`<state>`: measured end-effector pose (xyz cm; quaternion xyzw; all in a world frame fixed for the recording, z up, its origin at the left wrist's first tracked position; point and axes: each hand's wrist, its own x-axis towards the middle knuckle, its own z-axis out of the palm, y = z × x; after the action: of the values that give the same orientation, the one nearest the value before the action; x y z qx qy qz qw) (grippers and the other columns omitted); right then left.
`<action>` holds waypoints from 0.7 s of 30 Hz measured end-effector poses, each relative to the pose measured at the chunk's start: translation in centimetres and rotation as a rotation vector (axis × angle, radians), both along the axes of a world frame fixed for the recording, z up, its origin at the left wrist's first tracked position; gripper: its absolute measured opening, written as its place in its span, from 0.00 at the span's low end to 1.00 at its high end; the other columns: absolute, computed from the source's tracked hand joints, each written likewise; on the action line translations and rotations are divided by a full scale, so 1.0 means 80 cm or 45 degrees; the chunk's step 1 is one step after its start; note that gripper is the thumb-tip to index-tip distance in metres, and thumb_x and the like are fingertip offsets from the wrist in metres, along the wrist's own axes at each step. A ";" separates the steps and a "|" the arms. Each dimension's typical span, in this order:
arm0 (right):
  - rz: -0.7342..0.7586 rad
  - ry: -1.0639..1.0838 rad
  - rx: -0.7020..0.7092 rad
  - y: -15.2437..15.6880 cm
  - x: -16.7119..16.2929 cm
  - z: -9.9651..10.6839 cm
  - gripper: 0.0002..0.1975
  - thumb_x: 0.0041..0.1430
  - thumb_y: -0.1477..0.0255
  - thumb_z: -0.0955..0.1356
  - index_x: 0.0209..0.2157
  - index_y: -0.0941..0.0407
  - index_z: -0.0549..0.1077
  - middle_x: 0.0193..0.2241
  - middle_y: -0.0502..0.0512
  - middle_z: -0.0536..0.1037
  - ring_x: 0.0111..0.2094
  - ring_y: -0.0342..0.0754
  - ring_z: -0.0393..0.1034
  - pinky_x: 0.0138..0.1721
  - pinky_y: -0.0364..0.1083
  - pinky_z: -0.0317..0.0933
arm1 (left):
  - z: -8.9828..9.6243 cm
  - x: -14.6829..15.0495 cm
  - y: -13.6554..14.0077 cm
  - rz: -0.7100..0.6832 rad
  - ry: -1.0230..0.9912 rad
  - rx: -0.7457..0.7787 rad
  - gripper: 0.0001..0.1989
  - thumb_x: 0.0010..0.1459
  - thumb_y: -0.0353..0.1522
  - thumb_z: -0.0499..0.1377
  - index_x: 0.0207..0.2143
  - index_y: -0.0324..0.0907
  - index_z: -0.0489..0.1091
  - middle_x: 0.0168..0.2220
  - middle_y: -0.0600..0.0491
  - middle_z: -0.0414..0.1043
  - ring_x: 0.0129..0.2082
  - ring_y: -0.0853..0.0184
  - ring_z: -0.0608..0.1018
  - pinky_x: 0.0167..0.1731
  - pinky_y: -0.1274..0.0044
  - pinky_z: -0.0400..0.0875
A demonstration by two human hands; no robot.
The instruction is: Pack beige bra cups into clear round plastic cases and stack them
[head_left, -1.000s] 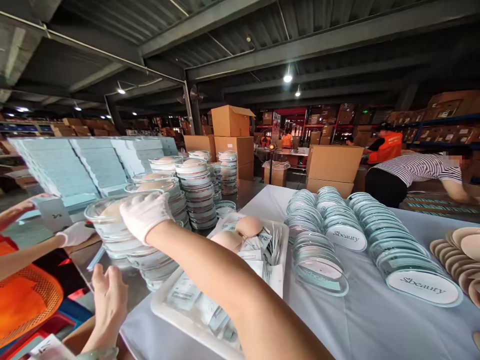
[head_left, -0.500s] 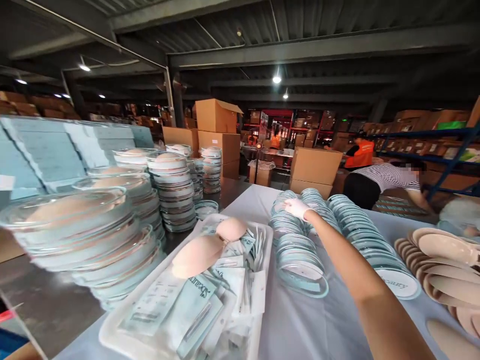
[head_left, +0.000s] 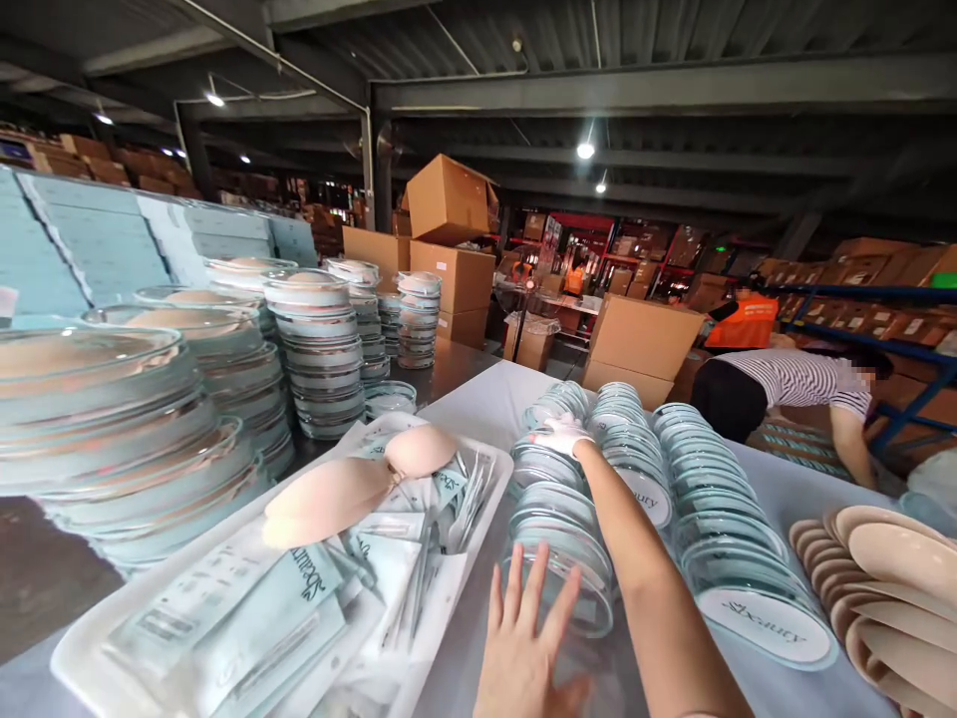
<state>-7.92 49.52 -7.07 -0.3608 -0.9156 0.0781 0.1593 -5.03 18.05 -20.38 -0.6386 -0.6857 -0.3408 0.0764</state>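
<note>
My left hand (head_left: pixel 527 638) is bare, its fingers spread, in front of the nearest clear oval case (head_left: pixel 587 598) in the left row; the fingertips overlap the case's edge, and contact is hard to judge. Farther along this row, my right hand (head_left: pixel 564 436), in a white glove, lies over the tops of the pale-blue-lined cases with its fingers stretched leftward. Its fingertips are small and partly unclear. Left of my hands, a white tray (head_left: pixel 456 588) holds printed pale-blue packets (head_left: pixel 291 598) and a beige adhesive bra (head_left: pixel 329 499) on top.
Two more rows of cases (head_left: pixel 737 519) lie to the right, beside nested beige cups (head_left: pixel 897 568). Tall stacks of filled cases (head_left: pixel 314 349) stand on a dark table at left. Cardboard boxes (head_left: pixel 456 269) are behind. A person in a striped shirt (head_left: pixel 793 379) bends over at right.
My left hand has come in from below, fingers spread, at the near end of the left row. My right hand has shifted slightly nearer along that row. The view has turned a little.
</note>
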 end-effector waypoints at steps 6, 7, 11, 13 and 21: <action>0.169 -0.366 -0.097 -0.068 0.063 -0.008 0.35 0.58 0.41 0.68 0.52 0.56 0.79 0.57 0.66 0.71 0.57 0.66 0.68 0.58 0.59 0.62 | 0.059 -0.001 -0.010 -0.088 -0.022 -0.429 0.53 0.45 0.46 0.77 0.71 0.54 0.59 0.73 0.45 0.56 0.72 0.37 0.56 0.65 0.38 0.57; 0.197 -0.409 -0.125 -0.084 0.075 -0.008 0.34 0.57 0.42 0.70 0.53 0.54 0.79 0.57 0.65 0.71 0.56 0.66 0.68 0.57 0.58 0.63 | 0.052 0.004 -0.031 -0.148 -0.019 -0.435 0.52 0.45 0.47 0.76 0.70 0.54 0.60 0.72 0.45 0.58 0.72 0.38 0.58 0.65 0.40 0.59; 0.327 -0.491 -0.178 -0.155 0.142 -0.019 0.35 0.56 0.44 0.72 0.60 0.46 0.74 0.58 0.61 0.70 0.55 0.63 0.70 0.56 0.56 0.66 | 0.000 0.040 -0.144 -0.254 0.108 -0.266 0.52 0.49 0.49 0.73 0.72 0.51 0.57 0.71 0.42 0.60 0.72 0.39 0.60 0.64 0.49 0.66; 0.367 -0.477 -0.157 -0.191 0.184 -0.029 0.36 0.57 0.45 0.71 0.63 0.46 0.72 0.59 0.62 0.69 0.57 0.64 0.68 0.57 0.57 0.65 | -0.018 0.062 -0.197 -0.303 0.183 -0.172 0.52 0.54 0.54 0.68 0.74 0.50 0.52 0.70 0.40 0.61 0.72 0.41 0.61 0.64 0.54 0.68; 0.215 -0.146 -0.221 -0.276 0.313 -0.047 0.36 0.57 0.50 0.75 0.63 0.50 0.71 0.62 0.62 0.66 0.61 0.63 0.64 0.63 0.60 0.60 | 0.015 0.112 -0.264 -0.492 0.443 -0.134 0.41 0.67 0.45 0.59 0.75 0.43 0.47 0.67 0.37 0.66 0.70 0.44 0.64 0.57 0.61 0.73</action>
<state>17.10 27.45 -10.79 -0.2987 -0.9401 0.1493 0.0679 3.96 -3.07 -19.21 -0.8098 -0.5444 -0.1980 0.0933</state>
